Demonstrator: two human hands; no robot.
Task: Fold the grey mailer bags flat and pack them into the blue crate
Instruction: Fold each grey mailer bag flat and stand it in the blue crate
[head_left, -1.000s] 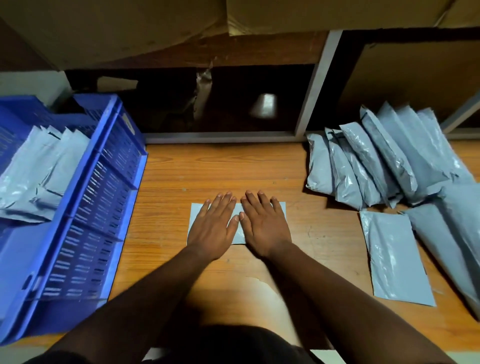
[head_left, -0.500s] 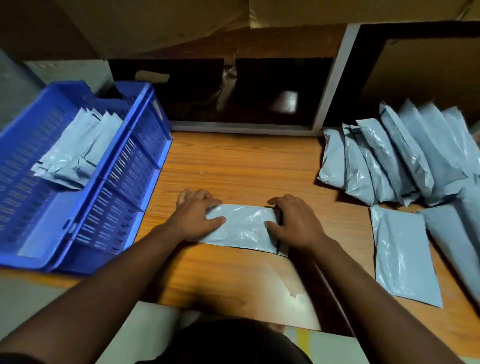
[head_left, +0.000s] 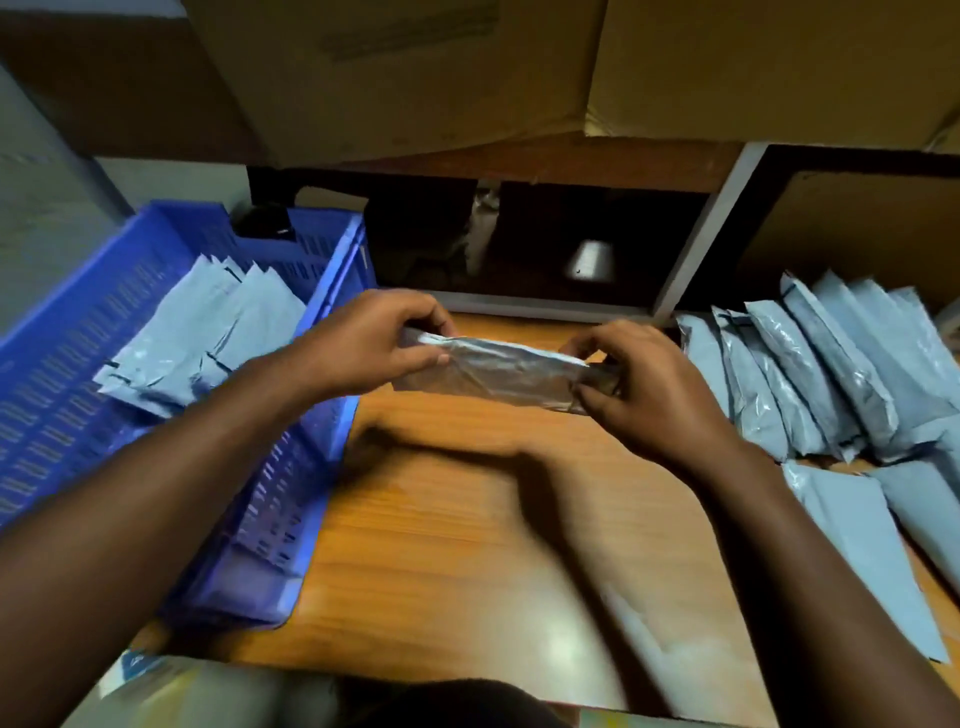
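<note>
Grey plastic, folded into a narrow strip, is now up off the bench: the bag (head_left: 493, 371) hangs in the air between both hands, where half a second ago it lay flat on the wood under their grip, and a second ago was being pressed down under flat palms. The left hand (head_left: 374, 345) pinches its left end between thumb and curled fingers (head_left: 431, 319); the right hand (head_left: 639, 379) pinches the right end the same way. The view has also swung left, bringing the crate (head_left: 67, 332) closer. By my reading the folding of this bag is done and the carry to the crate has begun; the strip is already level with the crate's near rim, just beside it.

Inside the crate a small fan of folded bags (head_left: 208, 332) lies against the far side, with bare blue floor showing elsewhere. To the right, unfolded bags (head_left: 810, 364) lean in an overlapping row near the back, and more lie flat nearer the front, so much of the work seems left.

The bench (head_left: 467, 519) is orange-brown wood with a glossy patch near its front edge. Behind it runs a dark recess with a pale frame (head_left: 696, 244), and cardboard boxes (head_left: 415, 67) overhang from above. The light is dim, and the arms are blurred.
</note>
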